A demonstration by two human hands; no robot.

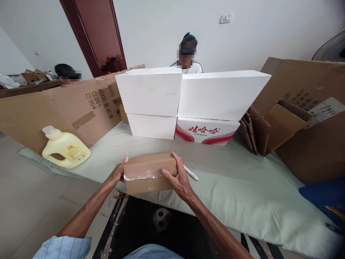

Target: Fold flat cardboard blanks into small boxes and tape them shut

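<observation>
A small brown cardboard box (149, 183), with clear shiny tape along its front edge, is held between my two hands at the near edge of the covered table. My left hand (118, 172) presses against its left end, most of the fingers hidden behind it. Around the right end wraps my right hand (180, 178), thumb on the front face and fingers over the top. Just right of that hand lies a thin white tool (192, 173), partly hidden by the hand; its kind I cannot make out.
Stacked white boxes (151, 95) and a red-and-white printed box (206, 131) stand behind. A pale yellow jug (67, 149) leans at left by a large carton (88, 104). Open cartons (304, 108) and a blue object (326, 198) are right. Two people sit beyond the boxes.
</observation>
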